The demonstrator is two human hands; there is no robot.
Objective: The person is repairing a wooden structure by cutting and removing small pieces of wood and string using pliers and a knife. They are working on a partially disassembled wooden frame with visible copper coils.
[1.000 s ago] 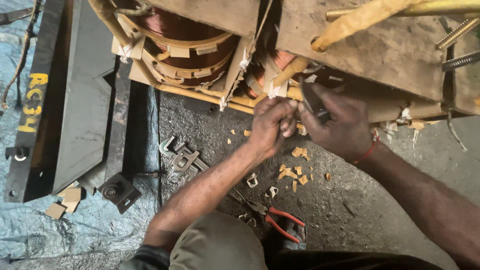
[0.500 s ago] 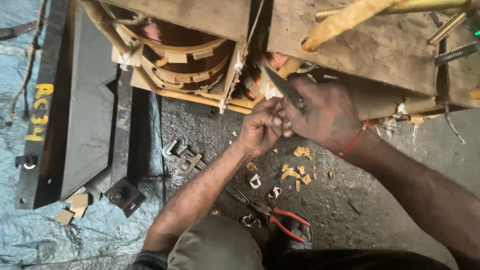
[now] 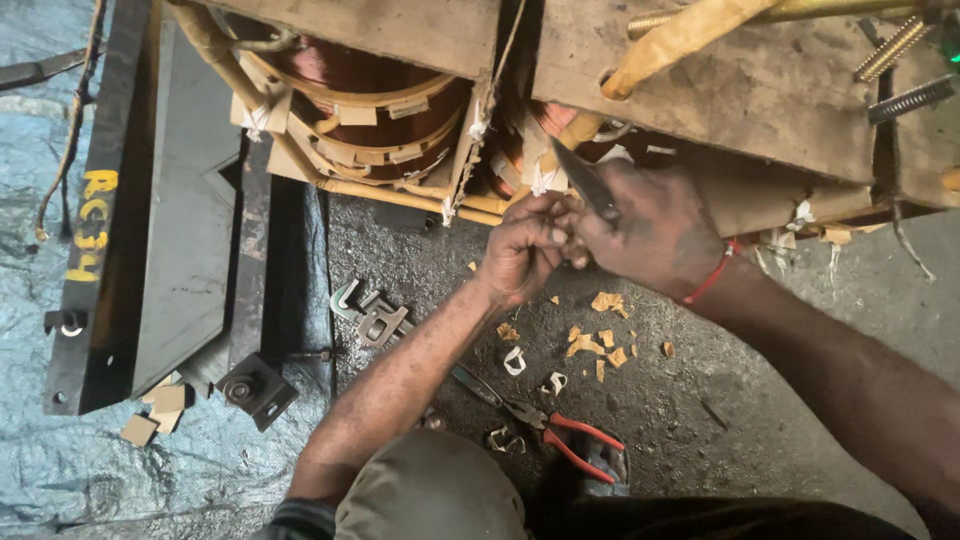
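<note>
**A:** I'm looking down from the head camera. What are the hands on?

**B:** Both meet at the lower edge of the big copper-wound coil assembly wrapped in tan insulating paper point(image 3: 370, 110). The left hand point(image 3: 522, 250) has its fingers curled and pressed together, pinching something small at the fingertips; I can't tell what, it's hidden between the two hands. The right hand point(image 3: 650, 230) is closed around a dark narrow metal blade point(image 3: 585, 182), which points up and left towards the coil.

**A:** So which step do I call this?

**B:** I judge it as trimming or scraping an end at the winding, with the blade just beside the left fingertips. (The torn tan paper scraps point(image 3: 598, 340) on the gritty grey floor point(image 3: 800, 380) below fit that reading.)

**A:** And the next move?

**B:** It calls for a short, controlled stroke away from the pinching fingers, since blade and fingertips are touching or nearly so. The red-handled pliers point(image 3: 560, 428) lie near the person's knee, well apart from both hands.
</note>
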